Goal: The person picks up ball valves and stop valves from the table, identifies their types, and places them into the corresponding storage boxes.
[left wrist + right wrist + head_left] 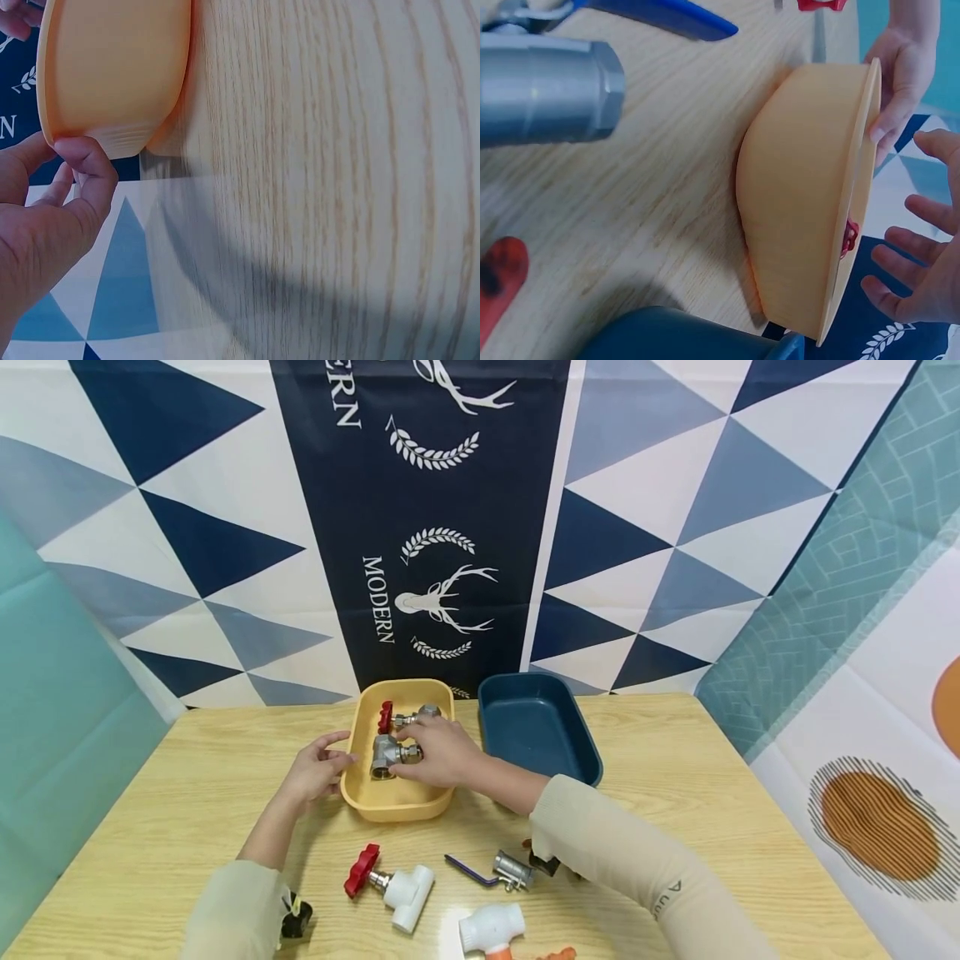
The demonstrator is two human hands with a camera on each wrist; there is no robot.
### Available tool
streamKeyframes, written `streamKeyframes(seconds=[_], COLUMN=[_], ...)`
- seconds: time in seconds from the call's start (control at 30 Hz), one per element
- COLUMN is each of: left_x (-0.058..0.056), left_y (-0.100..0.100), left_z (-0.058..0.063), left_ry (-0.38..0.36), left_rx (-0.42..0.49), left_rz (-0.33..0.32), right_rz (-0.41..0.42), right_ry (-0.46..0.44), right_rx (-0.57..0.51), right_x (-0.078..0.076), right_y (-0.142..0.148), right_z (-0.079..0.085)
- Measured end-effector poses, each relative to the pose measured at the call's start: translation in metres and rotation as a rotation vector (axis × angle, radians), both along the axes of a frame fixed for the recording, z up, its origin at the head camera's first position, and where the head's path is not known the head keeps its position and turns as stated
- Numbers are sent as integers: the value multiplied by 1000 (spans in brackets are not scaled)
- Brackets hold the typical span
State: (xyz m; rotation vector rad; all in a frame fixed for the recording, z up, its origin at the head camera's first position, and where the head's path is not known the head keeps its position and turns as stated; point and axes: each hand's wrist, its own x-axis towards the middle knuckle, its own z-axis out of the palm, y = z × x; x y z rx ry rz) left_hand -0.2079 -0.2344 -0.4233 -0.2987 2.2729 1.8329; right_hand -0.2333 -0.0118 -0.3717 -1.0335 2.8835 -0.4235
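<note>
A yellow plastic bin [397, 812] stands at the back of the table. My left hand [318, 768] grips its left rim, with thumb and finger meeting at the edge [64, 139]. My right hand [442, 752] is over the bin's right side; its fingers [907, 266] are spread apart in the right wrist view. Inside the bin lies a grey metal valve [385, 752], right by my right fingertips in the head view. Behind it is another metal valve with a red handwheel [386, 717], partly covered by the right hand.
To the right stands a dark blue bin [592, 760]. Nearer me lie a white plastic valve with a red handwheel [408, 893], a metal ball valve with a blue lever [513, 870] and a white valve with an orange part [491, 928]. Patterned cloth hangs behind the table.
</note>
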Motion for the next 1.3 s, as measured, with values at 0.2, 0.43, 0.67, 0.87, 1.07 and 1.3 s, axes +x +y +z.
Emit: streamKeyframes(seconds=[0.2,0.43,0.67,0.87,1.07,1.3], left_x=[0,0,0,0,1,2], left_y=[0,1,2,1,1,1], left_z=[2,1,2,2,2,2], left_ry=[5,0,-3,1,1,3], left_rx=[-3,-10,-6,-11,-18,3], left_rz=[-5,-7,-8,-9,-5,-13], right_rz=[-6,4,-4,-6,21,17], right_ry=[-2,-1,-49,-82,-93,-90], right_rx=[-14,-32,-71,-97,-136,-110], right_x=[10,19,27,39,51,62], right_y=[6,13,21,27,31,35], right_z=[4,5,8,9,9,4])
